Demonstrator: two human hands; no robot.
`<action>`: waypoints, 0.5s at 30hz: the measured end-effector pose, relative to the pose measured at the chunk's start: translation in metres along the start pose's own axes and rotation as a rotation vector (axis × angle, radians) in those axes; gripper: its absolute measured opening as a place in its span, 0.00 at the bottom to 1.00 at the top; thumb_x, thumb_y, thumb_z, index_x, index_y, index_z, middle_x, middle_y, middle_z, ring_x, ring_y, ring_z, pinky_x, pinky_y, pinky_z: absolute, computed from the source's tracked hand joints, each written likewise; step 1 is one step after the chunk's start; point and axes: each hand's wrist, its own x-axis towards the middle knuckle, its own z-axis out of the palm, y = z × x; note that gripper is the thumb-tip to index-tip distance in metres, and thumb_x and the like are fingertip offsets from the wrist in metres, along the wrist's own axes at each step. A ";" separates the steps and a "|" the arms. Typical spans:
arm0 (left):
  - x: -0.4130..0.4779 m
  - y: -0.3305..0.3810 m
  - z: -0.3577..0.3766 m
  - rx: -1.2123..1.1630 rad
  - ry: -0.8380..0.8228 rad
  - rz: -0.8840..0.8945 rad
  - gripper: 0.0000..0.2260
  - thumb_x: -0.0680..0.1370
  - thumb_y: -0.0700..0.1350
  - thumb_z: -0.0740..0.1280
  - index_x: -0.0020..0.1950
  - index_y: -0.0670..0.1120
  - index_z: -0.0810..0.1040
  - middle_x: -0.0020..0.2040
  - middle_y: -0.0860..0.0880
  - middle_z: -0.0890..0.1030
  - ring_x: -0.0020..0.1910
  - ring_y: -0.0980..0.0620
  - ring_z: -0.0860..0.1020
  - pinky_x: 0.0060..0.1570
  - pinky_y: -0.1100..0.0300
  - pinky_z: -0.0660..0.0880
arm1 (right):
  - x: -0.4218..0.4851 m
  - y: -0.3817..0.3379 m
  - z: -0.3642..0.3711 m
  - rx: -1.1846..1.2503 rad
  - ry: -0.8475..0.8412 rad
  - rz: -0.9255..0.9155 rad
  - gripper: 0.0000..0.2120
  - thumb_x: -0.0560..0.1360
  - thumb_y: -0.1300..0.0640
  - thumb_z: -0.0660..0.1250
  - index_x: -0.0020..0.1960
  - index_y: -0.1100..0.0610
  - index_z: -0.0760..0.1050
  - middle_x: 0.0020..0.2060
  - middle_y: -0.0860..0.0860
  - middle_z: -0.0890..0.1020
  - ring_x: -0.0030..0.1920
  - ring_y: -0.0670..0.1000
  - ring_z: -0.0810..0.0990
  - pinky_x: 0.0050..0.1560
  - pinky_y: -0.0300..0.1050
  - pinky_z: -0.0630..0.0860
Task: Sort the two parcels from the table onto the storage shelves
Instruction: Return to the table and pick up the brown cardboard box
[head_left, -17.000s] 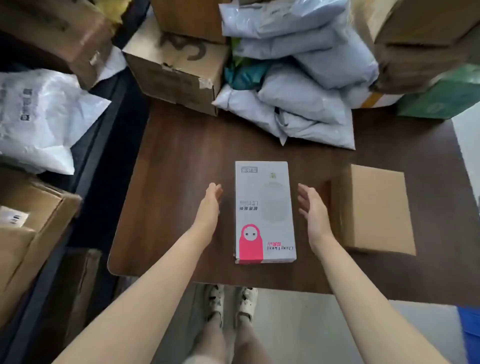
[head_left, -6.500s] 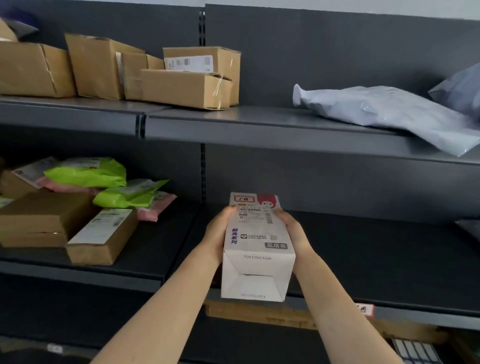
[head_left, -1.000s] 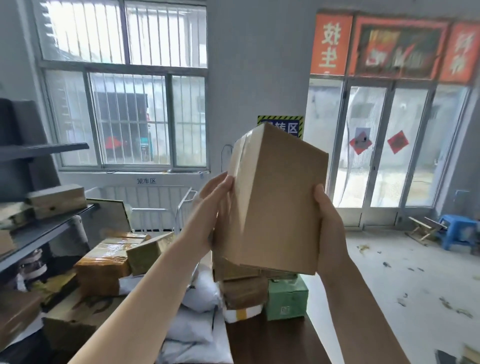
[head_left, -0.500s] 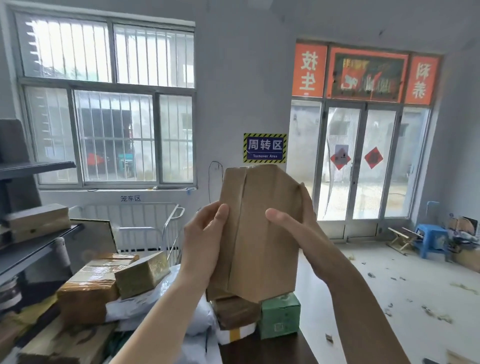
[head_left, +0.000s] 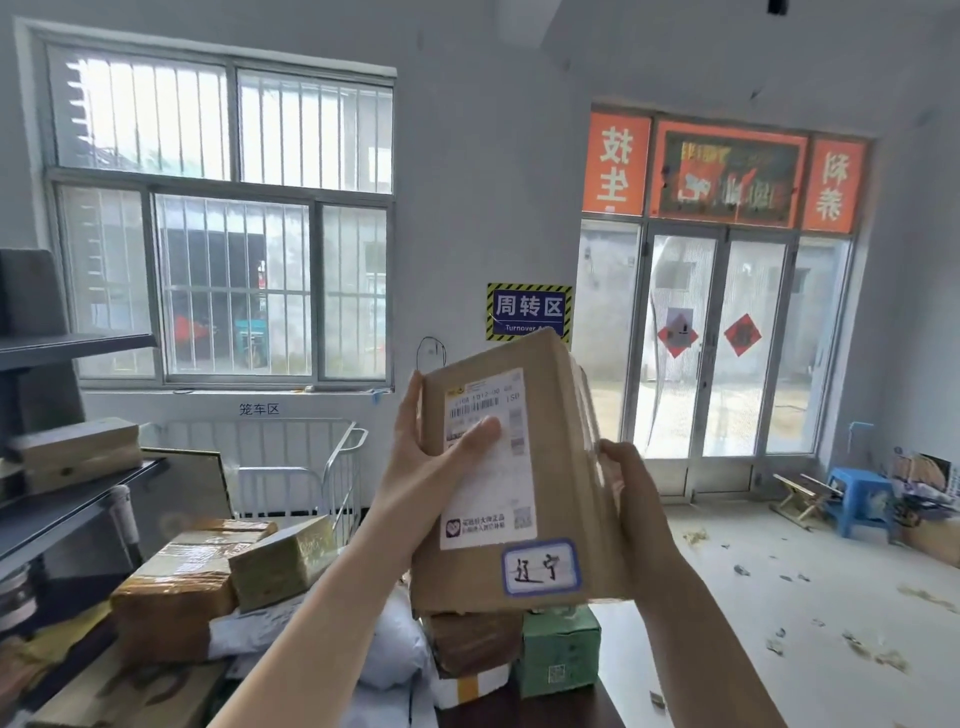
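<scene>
I hold a brown cardboard parcel (head_left: 556, 467) upright in front of me at chest height. Its face toward me carries a white shipping label with a barcode and a small blue-bordered sticker with handwritten characters. My left hand (head_left: 431, 467) grips the parcel's left edge, thumb lying across the label. My right hand (head_left: 626, 483) clasps its right side from behind. The dark storage shelves (head_left: 67, 499) show at the far left edge. The white parcel is not in view.
Below the parcel lie piled cardboard boxes (head_left: 171, 608), grey mailer bags (head_left: 395, 649) and a green box (head_left: 558, 654) on the table. A metal cage cart (head_left: 332, 467) stands under the window. Glass doors (head_left: 722, 353) and a blue stool (head_left: 857, 499) are at the right.
I have turned the brown parcel in my hands, so its labelled face now points at me. My right hand has shifted from the front to the right side.
</scene>
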 end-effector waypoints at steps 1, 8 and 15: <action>0.001 0.002 0.001 0.008 0.029 0.027 0.52 0.62 0.51 0.78 0.79 0.64 0.53 0.56 0.58 0.84 0.47 0.51 0.87 0.41 0.54 0.84 | 0.002 -0.001 0.004 -0.105 0.061 -0.080 0.15 0.78 0.49 0.64 0.61 0.51 0.82 0.52 0.57 0.85 0.46 0.54 0.84 0.43 0.46 0.80; 0.011 0.018 0.014 0.035 0.079 0.098 0.45 0.68 0.47 0.79 0.78 0.60 0.58 0.67 0.54 0.79 0.53 0.51 0.85 0.47 0.50 0.84 | 0.000 -0.007 0.023 -0.282 0.117 -0.476 0.21 0.80 0.44 0.62 0.72 0.45 0.73 0.65 0.49 0.81 0.63 0.52 0.82 0.61 0.55 0.81; 0.023 0.026 0.005 -0.055 -0.009 0.112 0.16 0.76 0.46 0.72 0.63 0.53 0.75 0.58 0.57 0.84 0.49 0.52 0.86 0.43 0.52 0.82 | 0.002 -0.020 0.017 -0.104 -0.021 -0.344 0.38 0.73 0.48 0.72 0.80 0.41 0.61 0.71 0.54 0.78 0.62 0.57 0.84 0.57 0.56 0.83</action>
